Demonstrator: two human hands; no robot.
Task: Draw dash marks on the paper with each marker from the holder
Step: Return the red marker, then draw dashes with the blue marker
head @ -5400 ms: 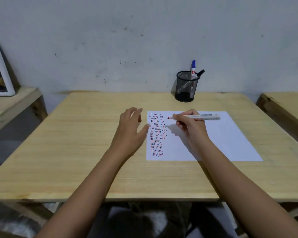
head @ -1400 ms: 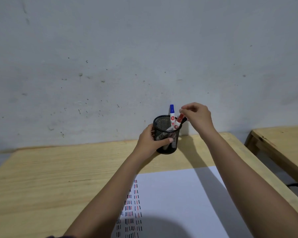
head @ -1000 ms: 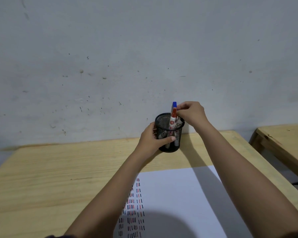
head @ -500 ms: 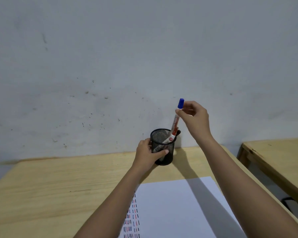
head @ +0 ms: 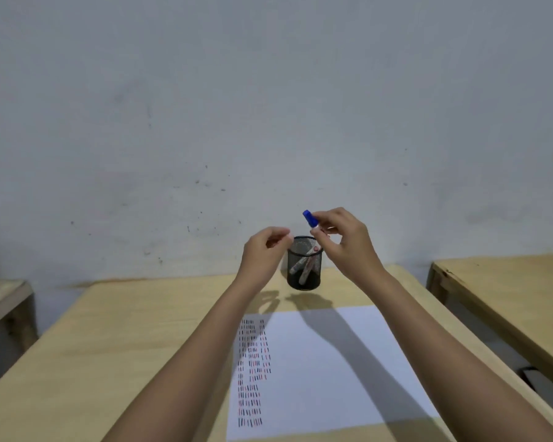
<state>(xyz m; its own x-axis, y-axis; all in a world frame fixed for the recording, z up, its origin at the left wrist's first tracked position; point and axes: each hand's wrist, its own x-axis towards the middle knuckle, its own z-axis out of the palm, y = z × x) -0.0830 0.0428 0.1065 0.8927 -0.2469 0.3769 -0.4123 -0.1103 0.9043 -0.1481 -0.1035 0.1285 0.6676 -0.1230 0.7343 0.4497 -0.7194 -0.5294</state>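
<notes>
A black mesh holder [head: 303, 275] stands at the far side of the wooden table [head: 125, 339] with two markers leaning inside. My right hand [head: 345, 244] is raised above and right of the holder, fingers closed on a blue-capped marker [head: 310, 218] whose cap points up and left; most of its barrel is hidden by my fingers. My left hand [head: 264, 250] hovers just left of the holder's rim, fingers curled, holding nothing. The white paper [head: 326, 371] lies nearer to me, with columns of red and black dashes along its left side.
A grey wall rises right behind the holder. A second wooden table [head: 508, 298] stands to the right across a gap. Part of a wooden shelf [head: 4, 298] shows at the left edge. My arms cast shadows over the paper.
My right hand has lifted the blue-capped marker fully out of the holder. My left hand has let go of the holder and risen beside its rim. The view has tilted down.
</notes>
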